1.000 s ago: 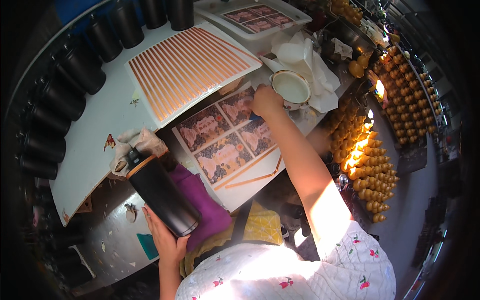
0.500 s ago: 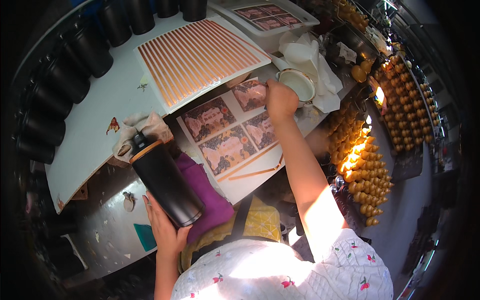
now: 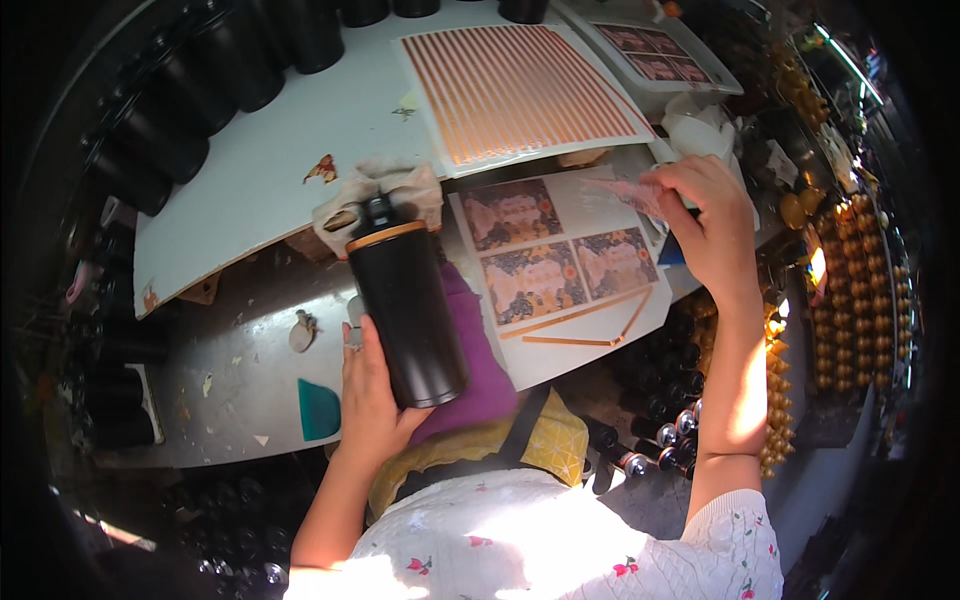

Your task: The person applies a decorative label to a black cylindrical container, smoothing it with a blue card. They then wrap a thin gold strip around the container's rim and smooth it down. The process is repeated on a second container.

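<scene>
My left hand (image 3: 375, 395) is wrapped round the lower left side of a black cylindrical vessel (image 3: 410, 310). A gold band rings its far end, where a narrower black neck (image 3: 378, 210) rests against a crumpled beige cloth (image 3: 418, 198). In my right hand (image 3: 715, 220), thumb and fingers pinch a thin, translucent printed decal (image 3: 632, 195), held over the right part of a white sheet (image 3: 520, 365). Three printed decals (image 3: 532, 284) lie flat on that sheet, with narrow gold strips (image 3: 570, 341) near its front edge. A purple cloth (image 3: 465, 340) lies beside the vessel.
A sheet of orange stripes (image 3: 520, 95) lies on the white board (image 3: 260, 210). Black vessels (image 3: 225, 60) line its far left. A teal scraper-like piece (image 3: 318, 410) lies on the metal table. A tray with prints (image 3: 680, 80) stands far right. Gold beaded pieces (image 3: 860, 300) hang at right.
My right hand has lifted one decal off the white sheet and moved right with it. My left hand still holds the vessel. The whole view has shifted, so things appear further right.
</scene>
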`<state>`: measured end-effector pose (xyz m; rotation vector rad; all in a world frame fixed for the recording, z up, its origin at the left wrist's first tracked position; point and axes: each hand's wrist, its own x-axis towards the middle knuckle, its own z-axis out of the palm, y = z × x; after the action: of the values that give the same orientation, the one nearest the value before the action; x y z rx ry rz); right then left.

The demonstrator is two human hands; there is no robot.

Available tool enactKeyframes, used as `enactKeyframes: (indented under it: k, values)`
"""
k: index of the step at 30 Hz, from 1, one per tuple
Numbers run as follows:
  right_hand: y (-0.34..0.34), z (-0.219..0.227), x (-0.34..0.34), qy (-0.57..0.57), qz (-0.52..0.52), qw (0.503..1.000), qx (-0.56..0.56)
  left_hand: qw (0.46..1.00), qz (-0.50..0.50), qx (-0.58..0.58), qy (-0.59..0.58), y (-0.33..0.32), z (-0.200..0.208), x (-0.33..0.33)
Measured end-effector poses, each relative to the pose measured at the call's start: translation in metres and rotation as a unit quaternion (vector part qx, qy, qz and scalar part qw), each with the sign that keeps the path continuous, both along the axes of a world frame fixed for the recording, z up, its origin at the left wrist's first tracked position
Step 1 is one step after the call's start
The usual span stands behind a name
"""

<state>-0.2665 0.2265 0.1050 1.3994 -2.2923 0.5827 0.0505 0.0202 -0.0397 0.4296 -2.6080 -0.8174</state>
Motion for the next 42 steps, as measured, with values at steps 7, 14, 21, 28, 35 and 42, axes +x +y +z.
enactKeyframes:
  k: [7,14,21,28,35,42]
  values:
    - [-0.029,0.003,0.048,-0.09,0.169,0.981,0.015,0.999,-0.026,0.007,0.022,-0.007,-0.002,-0.004]
    - [-0.037,0.002,0.083,-0.124,0.214,0.969,-0.004,0.999,-0.039,-0.007,-0.002,-0.009,-0.005,0.003]
    - [-0.042,0.03,0.098,-0.145,0.33,0.932,0.041,0.997,-0.033,0.071,0.024,0.005,0.031,0.002]
    - [-0.062,0.03,0.139,-0.076,0.328,0.938,0.077,0.963,-0.008,0.146,0.227,0.031,0.081,-0.014]
    - [-0.047,-0.007,0.124,-0.232,0.287,0.929,0.015,0.895,0.029,0.305,0.324,0.046,0.069,0.002]
    - [-0.057,-0.031,0.129,-0.556,0.214,0.797,-0.097,0.905,0.035,0.264,0.331,0.021,0.069,-0.001]
